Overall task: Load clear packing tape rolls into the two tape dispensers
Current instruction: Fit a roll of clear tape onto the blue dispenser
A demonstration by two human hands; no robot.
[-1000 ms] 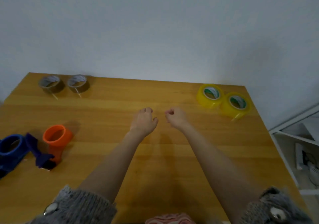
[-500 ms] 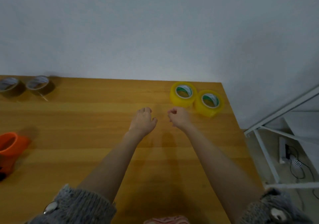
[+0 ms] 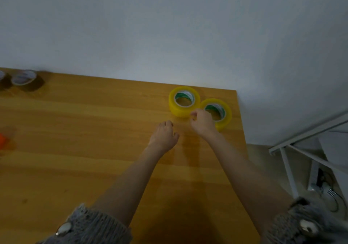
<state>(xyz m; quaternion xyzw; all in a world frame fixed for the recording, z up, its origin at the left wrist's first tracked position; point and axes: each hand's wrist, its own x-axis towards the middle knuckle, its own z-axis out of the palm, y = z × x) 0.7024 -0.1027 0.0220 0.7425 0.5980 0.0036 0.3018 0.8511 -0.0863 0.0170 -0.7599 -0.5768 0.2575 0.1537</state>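
Sleeves (image 3: 88,226) of grey knit sit nearest, bare forearms reaching out over the wooden counter (image 3: 75,149). Left hand (image 3: 164,136) hovers palm down, fingers loosely curled, holding nothing. Right hand (image 3: 202,122) lies over the near edge of the right yellow-tinted tape roll (image 3: 225,112), fingers bent; whether it grips is unclear. Beside it lies the left yellow roll (image 3: 184,101). Far left, brown tape rolls (image 3: 26,80) sit by the wall; an orange dispenser (image 3: 2,140) shows at the edge.

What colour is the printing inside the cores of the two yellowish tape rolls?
Green on white, inside both tape rolls, in the head view.
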